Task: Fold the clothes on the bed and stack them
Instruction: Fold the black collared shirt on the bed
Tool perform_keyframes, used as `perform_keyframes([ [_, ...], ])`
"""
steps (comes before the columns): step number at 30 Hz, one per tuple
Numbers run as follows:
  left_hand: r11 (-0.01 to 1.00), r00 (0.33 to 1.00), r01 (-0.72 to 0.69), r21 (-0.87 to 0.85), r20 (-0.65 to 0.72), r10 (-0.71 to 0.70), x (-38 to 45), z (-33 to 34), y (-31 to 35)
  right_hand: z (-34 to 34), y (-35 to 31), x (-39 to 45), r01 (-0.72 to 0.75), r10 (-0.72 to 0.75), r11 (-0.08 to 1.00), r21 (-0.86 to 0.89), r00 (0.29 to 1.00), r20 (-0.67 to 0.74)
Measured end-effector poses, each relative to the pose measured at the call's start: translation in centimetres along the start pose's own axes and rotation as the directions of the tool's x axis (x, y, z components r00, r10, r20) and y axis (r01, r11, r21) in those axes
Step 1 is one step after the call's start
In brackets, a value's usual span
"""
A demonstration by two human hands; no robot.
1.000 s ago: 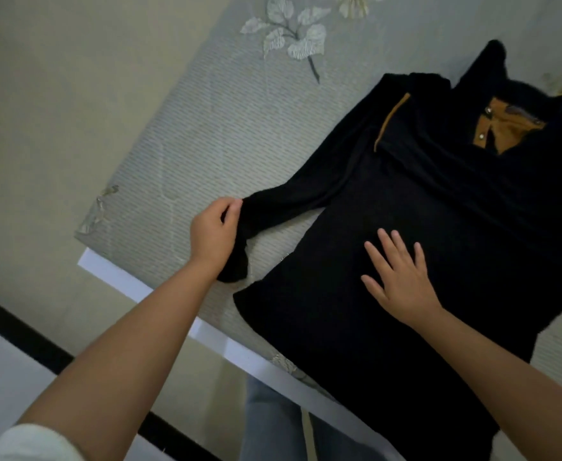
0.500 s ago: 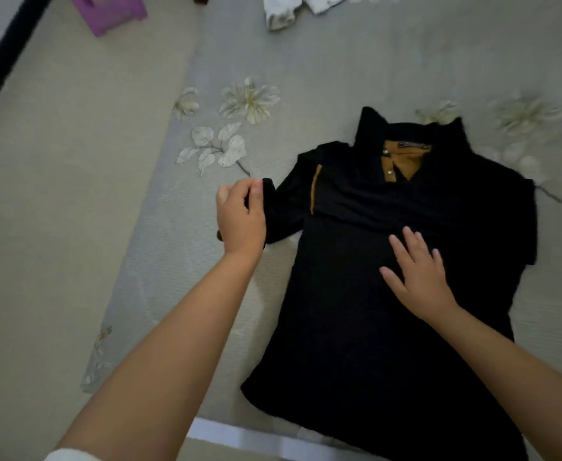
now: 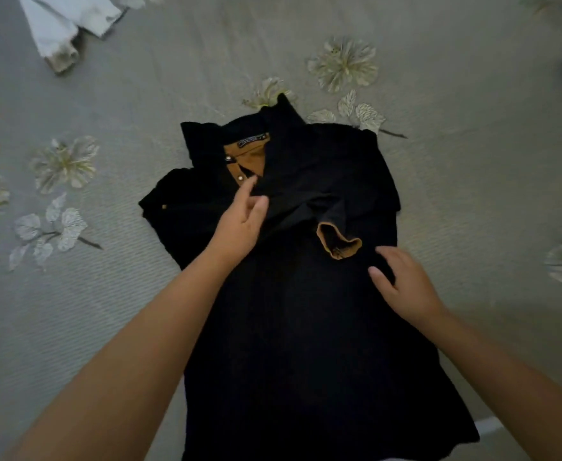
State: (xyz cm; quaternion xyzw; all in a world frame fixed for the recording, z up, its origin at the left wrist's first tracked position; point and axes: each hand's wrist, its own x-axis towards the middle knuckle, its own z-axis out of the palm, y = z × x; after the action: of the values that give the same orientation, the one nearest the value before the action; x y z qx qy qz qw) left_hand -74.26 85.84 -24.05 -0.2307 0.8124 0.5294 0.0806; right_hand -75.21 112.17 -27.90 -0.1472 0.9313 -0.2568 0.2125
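Currently, the black shirt (image 3: 306,327) lies flat on the bed (image 3: 472,194), long axis running from collar toward the person. One sleeve (image 3: 306,211) crosses the chest. Left hand (image 3: 239,224) rests there, fingers loose, gripping nothing; right hand (image 3: 402,284), open, presses beside the cuff (image 3: 339,242), nearer the unfolded side.

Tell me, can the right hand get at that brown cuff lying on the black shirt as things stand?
Probably yes. The right hand rests open on the black shirt just below the brown cuff, which lies exposed on top with nothing covering it. The left hand sits off to the other side.
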Motion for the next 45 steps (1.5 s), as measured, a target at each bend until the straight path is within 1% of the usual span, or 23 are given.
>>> perform_keyframes([
  [2,0.954,0.998,0.053,0.296,-0.041,-0.043,-0.7,-1.2,-2.8,1.2,-1.1,0.9,0.071,-0.071,0.997,-0.014,0.997,0.017],
  [4,0.874,0.997,0.077,0.480,-0.059,-0.055,-1.7,-2.0,-5.0,2.6,-2.6,2.0,0.133,-0.133,0.987,-0.090,0.991,0.004],
  [7,0.756,0.998,0.067,0.651,-0.049,-0.046,-2.7,-2.5,-7.3,4.9,-4.8,3.7,0.160,-0.174,0.956,-0.244,0.984,-0.036],
  [11,0.625,0.998,0.067,0.778,-0.047,-0.050,-2.8,-2.2,-9.4,5.7,-5.3,6.1,0.078,-0.129,0.941,-0.329,0.982,-0.135],
  [14,0.579,0.995,0.100,0.809,-0.085,-0.053,-2.3,-1.3,-10.1,4.5,-4.2,7.8,0.097,-0.183,0.942,-0.320,0.951,-0.249],
  [16,0.589,0.990,0.140,0.796,-0.125,-0.068,-2.1,-1.0,-10.4,2.9,-2.9,8.8,0.119,-0.181,0.964,-0.236,0.948,-0.263],
  [18,0.608,0.988,0.149,0.780,-0.135,-0.070,-2.1,-0.8,-10.9,0.7,-1.5,9.8,0.055,-0.054,0.998,-0.007,0.953,-0.298],
  [20,0.620,0.990,0.138,0.772,-0.121,-0.070,-2.5,-0.6,-11.2,-1.6,0.2,11.0,-0.098,0.184,0.965,0.242,0.912,-0.366],
  [21,0.632,0.990,0.135,0.763,-0.124,-0.063,-2.9,-0.5,-11.3,-2.5,1.0,11.5,-0.164,0.270,0.943,0.289,0.885,-0.380],
  [22,0.650,0.989,0.133,0.748,-0.139,-0.043,-3.1,-0.3,-11.3,-3.2,1.7,12.0,-0.219,0.316,0.935,0.279,0.872,-0.374],
  [24,0.694,0.981,0.121,0.710,-0.194,0.028,-3.2,-0.1,-10.9,-3.9,2.7,12.5,-0.271,0.305,0.952,0.145,0.887,-0.347],
  [25,0.709,0.973,0.108,0.697,-0.222,0.070,-3.1,0.0,-10.6,-3.9,2.7,12.6,-0.248,0.256,0.966,0.066,0.905,-0.340],
  [27,0.716,0.956,0.082,0.693,-0.257,0.139,-2.0,-0.1,-9.9,-3.5,1.9,12.6,-0.137,0.120,0.990,-0.032,0.943,-0.310],
  [29,0.707,0.949,0.098,0.700,-0.279,0.144,-0.2,-0.5,-9.2,-2.5,0.8,12.9,-0.029,0.001,0.994,-0.106,0.968,-0.249],
  [30,0.694,0.947,0.116,0.710,-0.289,0.137,0.8,-0.8,-9.0,-2.0,0.5,13.1,-0.004,-0.024,0.992,-0.126,0.975,-0.221],
  [31,0.682,0.945,0.136,0.718,-0.301,0.128,1.8,-1.2,-8.9,-1.5,0.1,13.4,-0.011,-0.015,0.991,-0.132,0.979,-0.202],
  [33,0.656,0.945,0.178,0.734,-0.312,0.093,3.5,-1.9,-9.1,-0.8,-0.3,14.4,-0.095,0.063,0.983,-0.158,0.979,-0.196],
  [35,0.606,0.952,0.205,0.768,-0.301,0.060,4.5,-2.5,-9.7,-0.4,-0.4,15.2,-0.179,0.115,0.942,-0.283,0.967,-0.229],
  [37,0.605,0.945,0.201,0.771,-0.314,0.086,5.1,-3.1,-10.2,0.0,-0.5,15.6,-0.211,0.115,0.906,-0.368,0.957,-0.265],
  [39,0.647,0.932,0.177,0.742,-0.338,0.132,5.4,-3.7,-10.2,0.3,-0.6,15.4,-0.209,0.114,0.917,-0.340,0.954,-0.279],
  [41,0.679,0.918,0.114,0.725,-0.338,0.206,5.4,-4.2,-10.1,0.5,-0.7,15.4,-0.152,0.091,0.967,-0.203,0.956,-0.278],
  [43,0.687,0.904,0.055,0.724,-0.329,0.273,5.4,-5.0,-9.6,0.0,-0.6,15.8,-0.087,0.065,0.994,-0.058,0.946,-0.319],
  [45,0.714,0.920,0.070,0.697,-0.321,0.223,5.5,-6.0,-9.2,-0.8,-0.6,16.5,-0.036,0.062,0.997,0.073,0.913,-0.403],
])
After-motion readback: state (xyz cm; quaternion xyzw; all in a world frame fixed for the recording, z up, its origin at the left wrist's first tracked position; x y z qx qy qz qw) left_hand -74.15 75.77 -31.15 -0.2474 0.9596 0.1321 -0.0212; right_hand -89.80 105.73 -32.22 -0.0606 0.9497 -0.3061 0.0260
